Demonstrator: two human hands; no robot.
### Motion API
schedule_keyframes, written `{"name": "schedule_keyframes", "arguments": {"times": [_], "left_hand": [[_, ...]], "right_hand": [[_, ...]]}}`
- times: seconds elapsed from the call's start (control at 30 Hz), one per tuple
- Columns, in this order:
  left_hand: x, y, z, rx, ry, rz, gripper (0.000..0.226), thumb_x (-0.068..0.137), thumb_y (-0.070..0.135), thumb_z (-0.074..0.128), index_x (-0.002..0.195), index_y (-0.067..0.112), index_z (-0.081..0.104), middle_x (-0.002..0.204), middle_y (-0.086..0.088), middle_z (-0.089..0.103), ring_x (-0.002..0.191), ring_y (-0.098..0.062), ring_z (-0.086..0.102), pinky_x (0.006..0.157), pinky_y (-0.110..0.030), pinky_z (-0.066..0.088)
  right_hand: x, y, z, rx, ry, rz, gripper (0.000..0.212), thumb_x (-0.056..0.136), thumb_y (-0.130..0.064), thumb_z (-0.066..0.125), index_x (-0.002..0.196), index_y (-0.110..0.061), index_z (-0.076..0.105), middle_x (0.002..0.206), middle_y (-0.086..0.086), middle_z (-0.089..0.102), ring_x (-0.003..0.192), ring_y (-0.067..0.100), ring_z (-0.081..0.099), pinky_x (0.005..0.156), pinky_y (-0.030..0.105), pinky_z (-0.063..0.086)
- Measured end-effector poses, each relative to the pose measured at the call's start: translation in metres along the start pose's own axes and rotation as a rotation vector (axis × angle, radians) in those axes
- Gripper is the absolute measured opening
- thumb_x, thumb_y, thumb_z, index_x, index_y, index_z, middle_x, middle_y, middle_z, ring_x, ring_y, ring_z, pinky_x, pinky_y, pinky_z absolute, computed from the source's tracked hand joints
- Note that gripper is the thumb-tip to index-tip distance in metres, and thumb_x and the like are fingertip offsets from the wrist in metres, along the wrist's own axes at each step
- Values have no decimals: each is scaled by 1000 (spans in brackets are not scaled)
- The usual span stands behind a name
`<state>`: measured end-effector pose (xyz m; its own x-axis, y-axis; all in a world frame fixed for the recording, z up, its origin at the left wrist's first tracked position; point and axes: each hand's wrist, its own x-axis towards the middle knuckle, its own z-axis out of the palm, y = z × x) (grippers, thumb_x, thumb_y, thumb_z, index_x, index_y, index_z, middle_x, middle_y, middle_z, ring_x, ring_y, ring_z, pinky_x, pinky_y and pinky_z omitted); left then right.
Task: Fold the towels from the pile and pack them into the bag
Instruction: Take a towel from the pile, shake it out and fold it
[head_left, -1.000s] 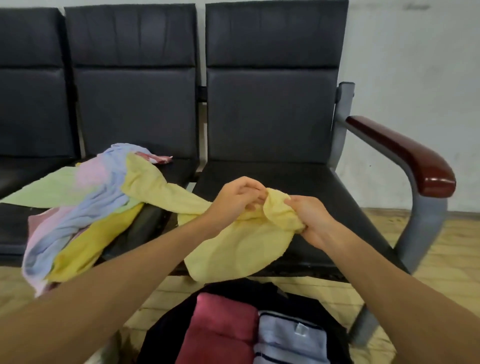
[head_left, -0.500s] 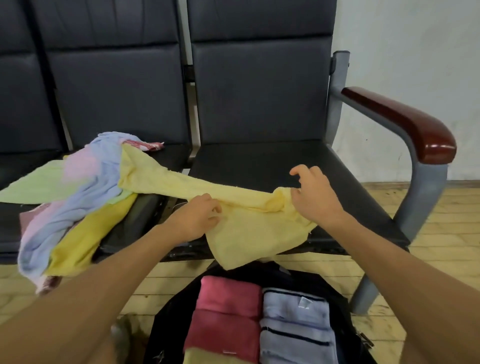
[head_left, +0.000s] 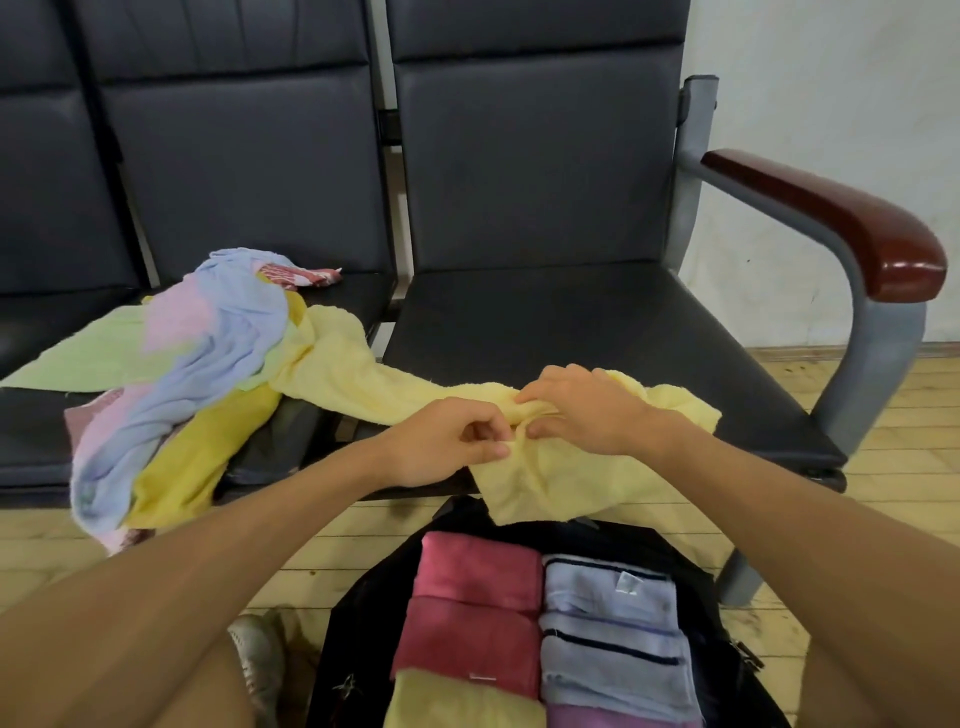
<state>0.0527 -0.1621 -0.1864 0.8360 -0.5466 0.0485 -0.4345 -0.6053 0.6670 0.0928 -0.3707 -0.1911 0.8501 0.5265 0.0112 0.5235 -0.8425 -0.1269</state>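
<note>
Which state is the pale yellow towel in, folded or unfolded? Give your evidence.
Unfolded: the pale yellow towel lies crumpled, trailing from the pile; left hand and right hand pinch its middle.

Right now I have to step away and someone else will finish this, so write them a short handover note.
Left hand and right hand both pinch the pale yellow towel over the end seat; its far end trails into the pile.
The bag on the floor holds folded towels: pink, blue, yellow and lilac.
Left to do: fold this towel, pack it, then the pile.
</note>
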Motion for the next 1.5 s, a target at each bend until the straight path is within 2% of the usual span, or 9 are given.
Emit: {"name": "schedule_keyframes", "arguments": {"times": [0.27, 0.47, 0.57, 0.73, 0.83, 1.0, 1.2, 1.33, 1.5], "left_hand": [[-13, -25, -12, 147, 26, -57, 15, 94, 20, 61, 105, 25, 69, 103, 15, 61, 95, 3, 54, 83, -13, 43], [-10, -49, -19, 338, 80, -160, 37, 94, 24, 61, 130, 20, 56, 127, 10, 46, 121, -7, 37, 110, -27, 30], [-6, -48, -22, 355, 81, -144, 32, 92, 26, 63, 124, 21, 60, 117, 12, 50, 112, -7, 42, 103, -27, 36], [-7, -39, -21, 366, 141, -86, 13, 92, 19, 64, 102, 21, 71, 95, 15, 55, 89, -5, 50, 80, -16, 41], [-11, -35, -20, 328, 132, -74, 12, 91, 17, 64, 98, 24, 71, 96, 12, 59, 87, -6, 54, 77, -17, 44], [-21, -33, -26, 239, 170, -116, 26, 90, 15, 66, 114, 27, 66, 108, 10, 63, 98, -5, 56, 86, -20, 47], [-34, -32, -38, 372, 75, -142, 25, 93, 18, 63, 116, 22, 69, 99, 8, 60, 88, -7, 54, 80, -17, 44], [-37, -33, -36, 346, -13, -183, 17, 91, 28, 64, 105, 24, 73, 96, 9, 65, 88, -6, 57, 81, -22, 46], [-27, -35, -29, 335, 124, -277, 20, 95, 33, 57, 92, 21, 72, 88, 6, 65, 85, -12, 60, 78, -30, 50]], "right_hand": [[-15, 28, -16, 414, -75, 100, 25, 96, -46, 54, 103, -27, 68, 102, -10, 66, 97, 8, 60, 85, 28, 49], [-15, 3, -8, 244, 176, 17, 22, 91, -16, 59, 107, -30, 54, 102, -11, 48, 93, 8, 51, 80, 28, 49], [-9, -15, 1, 57, 189, -139, 42, 90, 0, 46, 119, -29, 55, 115, -8, 46, 104, 12, 47, 79, 29, 48], [0, -22, 10, -7, 199, -108, 32, 100, -36, 48, 131, -29, 55, 111, -7, 49, 104, 14, 48, 86, 28, 45], [3, -27, 8, -53, 198, -63, 27, 101, -36, 46, 120, -27, 63, 106, -5, 48, 98, 14, 49, 81, 29, 45], [8, -15, -9, 521, 422, 270, 15, 93, -18, 57, 85, -17, 70, 88, -8, 60, 81, 5, 56, 72, 19, 45], [-5, 41, -30, 1262, 647, 878, 10, 90, -16, 60, 93, -9, 66, 101, 15, 68, 93, 30, 67, 78, 44, 60], [-20, 51, -26, 1104, 458, 855, 13, 94, -4, 54, 99, -9, 65, 101, 12, 66, 91, 24, 63, 72, 36, 57], [-24, 42, -22, 826, 339, 651, 14, 91, -11, 62, 100, -21, 65, 101, -1, 61, 93, 14, 57, 67, 27, 51]]}}
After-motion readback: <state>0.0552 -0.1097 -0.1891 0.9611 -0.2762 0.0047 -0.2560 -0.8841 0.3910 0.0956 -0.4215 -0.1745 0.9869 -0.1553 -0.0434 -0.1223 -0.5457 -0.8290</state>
